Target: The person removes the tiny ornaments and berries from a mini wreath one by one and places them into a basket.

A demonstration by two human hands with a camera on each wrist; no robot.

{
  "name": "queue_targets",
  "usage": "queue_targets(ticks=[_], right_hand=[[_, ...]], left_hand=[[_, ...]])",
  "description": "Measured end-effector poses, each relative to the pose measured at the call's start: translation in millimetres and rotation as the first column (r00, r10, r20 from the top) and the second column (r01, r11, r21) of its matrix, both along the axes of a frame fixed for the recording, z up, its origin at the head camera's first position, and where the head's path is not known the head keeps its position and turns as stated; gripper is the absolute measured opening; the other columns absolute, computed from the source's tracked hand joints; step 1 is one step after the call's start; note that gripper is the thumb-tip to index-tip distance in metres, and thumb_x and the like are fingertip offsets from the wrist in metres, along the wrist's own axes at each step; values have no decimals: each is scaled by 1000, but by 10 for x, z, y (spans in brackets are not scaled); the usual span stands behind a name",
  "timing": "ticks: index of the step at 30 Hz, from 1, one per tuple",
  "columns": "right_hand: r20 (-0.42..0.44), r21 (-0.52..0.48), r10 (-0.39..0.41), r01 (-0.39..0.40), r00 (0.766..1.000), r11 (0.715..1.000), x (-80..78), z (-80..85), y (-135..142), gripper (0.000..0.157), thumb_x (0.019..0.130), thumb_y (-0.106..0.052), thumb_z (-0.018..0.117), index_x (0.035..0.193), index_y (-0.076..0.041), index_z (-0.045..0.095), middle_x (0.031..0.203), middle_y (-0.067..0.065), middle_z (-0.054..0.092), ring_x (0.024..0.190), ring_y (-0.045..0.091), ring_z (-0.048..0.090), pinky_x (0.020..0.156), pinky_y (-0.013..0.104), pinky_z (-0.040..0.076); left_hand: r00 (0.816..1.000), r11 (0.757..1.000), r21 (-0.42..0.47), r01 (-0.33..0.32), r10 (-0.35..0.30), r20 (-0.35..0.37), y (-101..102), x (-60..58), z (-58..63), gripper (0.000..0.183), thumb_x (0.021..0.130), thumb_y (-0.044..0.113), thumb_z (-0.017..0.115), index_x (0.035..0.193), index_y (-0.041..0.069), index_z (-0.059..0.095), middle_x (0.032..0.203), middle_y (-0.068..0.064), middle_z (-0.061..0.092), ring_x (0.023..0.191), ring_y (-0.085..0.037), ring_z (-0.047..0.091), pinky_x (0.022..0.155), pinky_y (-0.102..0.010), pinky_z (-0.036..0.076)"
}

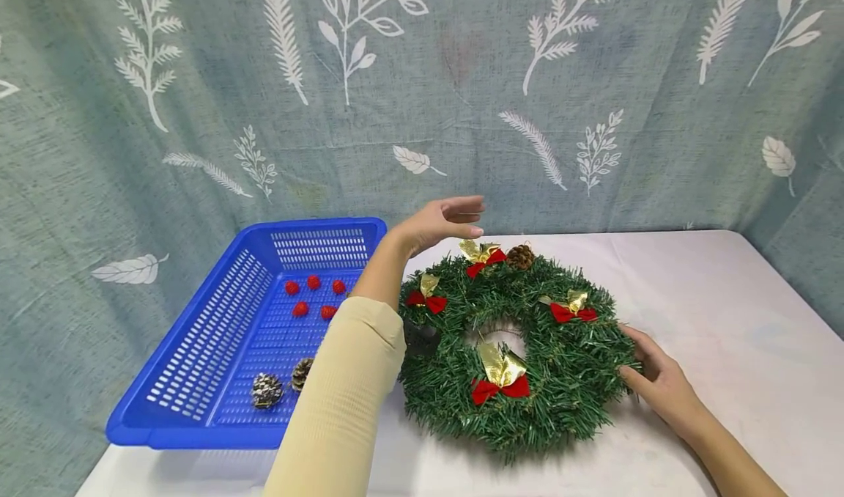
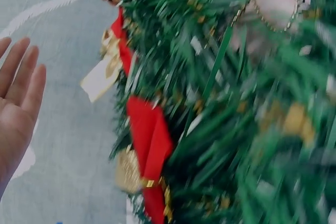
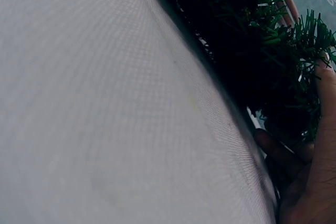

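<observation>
A green Christmas wreath lies on the white table, set with several red bows that carry gold leaves. A brown pinecone sits at its back edge. My right hand grips the wreath's right rim, thumb on the near side; in the right wrist view, the fingers reach under the greenery. My left hand hovers over the back-left edge near a bow, holding nothing. Its fingers look straight in the left wrist view, apart from the wreath.
Left of the wreath stands a blue plastic basket. Several small red strawberry-like pieces and two snow-tipped pinecones lie in it, partly hidden by my left sleeve. A leaf-patterned curtain hangs behind the table.
</observation>
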State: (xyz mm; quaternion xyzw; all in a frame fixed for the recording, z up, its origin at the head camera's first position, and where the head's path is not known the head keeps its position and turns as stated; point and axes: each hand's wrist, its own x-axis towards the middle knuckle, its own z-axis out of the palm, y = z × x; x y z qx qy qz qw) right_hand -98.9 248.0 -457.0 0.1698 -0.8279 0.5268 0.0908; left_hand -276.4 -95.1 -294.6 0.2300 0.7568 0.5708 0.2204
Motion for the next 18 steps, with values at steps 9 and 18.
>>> queue_targets(ticks=[9, 18], right_hand=[[-12, 6, -16, 16, 1000, 1000, -4, -23, -5, 65, 89, 6, 53, 147, -16, 33, 85, 4, 31, 61, 8, 33, 49, 28, 31], [-4, 5, -24, 24, 1000, 1000, 6, -18, -18, 64, 90, 6, 53, 147, -15, 33, 87, 3, 30, 59, 9, 32, 48, 28, 31]], left_hand=[[994, 995, 40, -90, 92, -66, 203, -92, -267, 71, 87, 19, 69, 148, 21, 33, 149, -2, 39, 137, -18, 35, 109, -34, 34], [975, 974, 48, -222, 223, -21, 421, 55, -319, 69, 85, 19, 72, 145, 22, 39, 150, 2, 37, 137, -16, 36, 110, -39, 35]])
